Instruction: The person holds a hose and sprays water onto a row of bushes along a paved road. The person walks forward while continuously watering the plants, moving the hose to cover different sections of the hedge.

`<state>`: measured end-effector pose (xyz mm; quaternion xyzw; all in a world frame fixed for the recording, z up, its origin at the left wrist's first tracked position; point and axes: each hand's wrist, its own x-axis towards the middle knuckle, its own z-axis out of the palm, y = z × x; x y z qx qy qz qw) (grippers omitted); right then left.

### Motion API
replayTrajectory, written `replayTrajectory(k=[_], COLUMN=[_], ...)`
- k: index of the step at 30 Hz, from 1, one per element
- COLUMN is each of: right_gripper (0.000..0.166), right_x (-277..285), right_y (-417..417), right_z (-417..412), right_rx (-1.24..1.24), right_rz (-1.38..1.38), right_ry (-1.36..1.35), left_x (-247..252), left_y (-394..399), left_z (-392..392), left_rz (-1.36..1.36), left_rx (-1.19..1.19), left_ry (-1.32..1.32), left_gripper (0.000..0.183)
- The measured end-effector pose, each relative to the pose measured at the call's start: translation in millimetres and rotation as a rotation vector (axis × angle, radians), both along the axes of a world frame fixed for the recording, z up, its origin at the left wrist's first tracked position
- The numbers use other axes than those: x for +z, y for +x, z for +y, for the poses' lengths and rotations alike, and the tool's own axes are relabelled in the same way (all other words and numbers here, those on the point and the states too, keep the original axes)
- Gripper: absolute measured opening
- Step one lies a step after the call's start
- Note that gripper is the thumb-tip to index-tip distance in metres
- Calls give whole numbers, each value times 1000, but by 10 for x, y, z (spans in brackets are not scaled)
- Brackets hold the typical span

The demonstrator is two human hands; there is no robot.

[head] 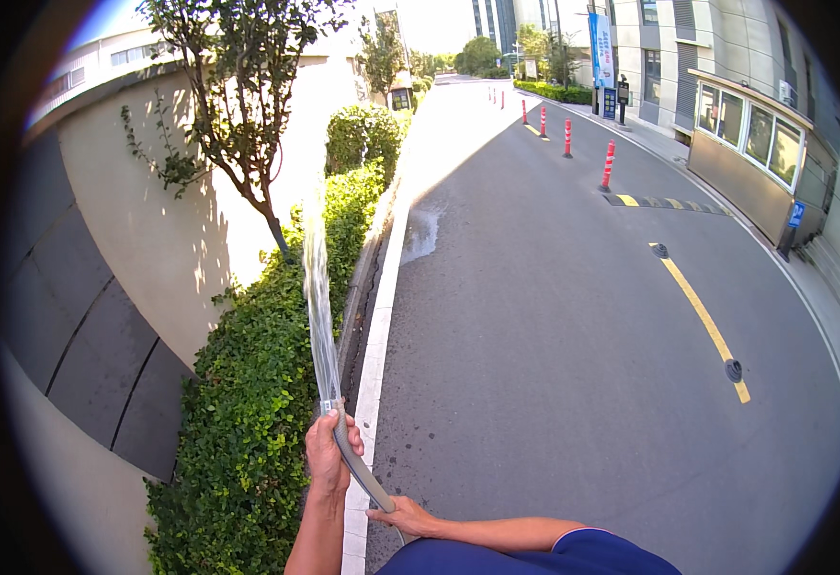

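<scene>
A grey garden hose (366, 474) rises from near my waist and ends in an open mouth just above my left hand (330, 445). That hand is closed around the hose near its end, thumb close to the mouth. Lower down, my right hand (402, 516) grips the same hose. A stream of water (319, 316) shoots from the mouth, up and forward over the clipped green hedge (255, 402). Where the water lands cannot be told in the glare. A small tree (273, 223) stands in the hedge, left of the stream.
A white-painted kerb (378, 345) separates hedge from asphalt road (520, 345). A wet patch (422, 233) lies beside it. Red-and-white bollards (608, 167), a speed bump (668, 204) and black bollard bases (733, 370) line the road's middle. A guard booth (743, 158) is right; a wall (140, 215) is left.
</scene>
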<state>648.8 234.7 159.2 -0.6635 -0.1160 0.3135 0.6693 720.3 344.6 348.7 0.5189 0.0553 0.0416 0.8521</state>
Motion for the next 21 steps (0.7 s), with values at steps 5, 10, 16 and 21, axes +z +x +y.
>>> replayTrajectory(k=[5,10,16,21], right_gripper=[41,41,44,47], right_x=[5,5,54,69], right_y=[18,7,-40,-52], right_z=[14,28,25,28], right_rx=[2,-1,-41,-27], right_rz=[8,2,-30,-46], right_ry=[2,14,5,-65], left_x=[0,-6,0,-26], left_y=[5,-3,-13,-30], left_z=[34,55,78,96], left_rz=[-10,5,31,20], left_rx=[-13,-17,-14,-24], left_ry=[-19,-41,-66,-61], left_gripper=[33,32,31,30])
